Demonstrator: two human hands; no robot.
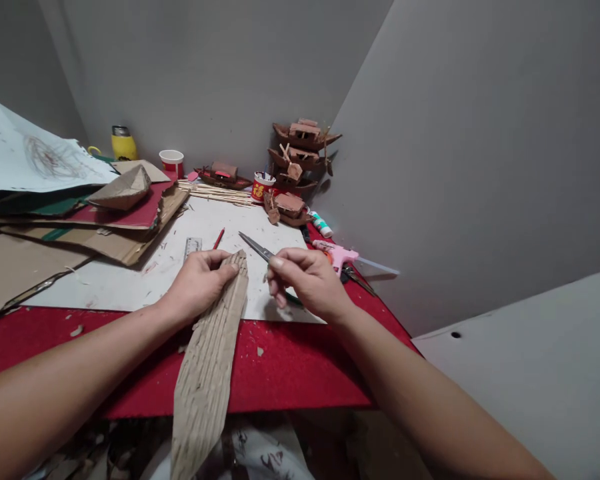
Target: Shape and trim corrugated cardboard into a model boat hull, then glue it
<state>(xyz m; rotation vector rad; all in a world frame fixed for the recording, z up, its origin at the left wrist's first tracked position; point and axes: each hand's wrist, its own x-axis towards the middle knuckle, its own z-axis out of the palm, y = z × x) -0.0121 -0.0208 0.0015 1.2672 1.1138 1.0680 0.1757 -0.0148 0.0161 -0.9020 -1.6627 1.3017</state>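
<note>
Cardboard strip [207,373]: ridged, spanning red cloth [290,367]'s front edge; left hand [199,281] pinches its tip.
Right hand [307,279]: gripping scissors [259,249].
Surface: white sheet [207,223] over cloth, scraps [260,351] scattered.
Room: plain grey walls [205,67].

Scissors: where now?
Head view, near centre: the scissors are in the right hand, over the white tabletop sheet, blades near the upper end of the corrugated strip.

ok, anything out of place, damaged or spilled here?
No liquid spill visible, but loose scraps litter the red tabletop. The cardboard strip in the left hand has its ridges bared, as if a face layer was peeled away. The white paper atop the cardboard stack has a ragged edge.
</note>
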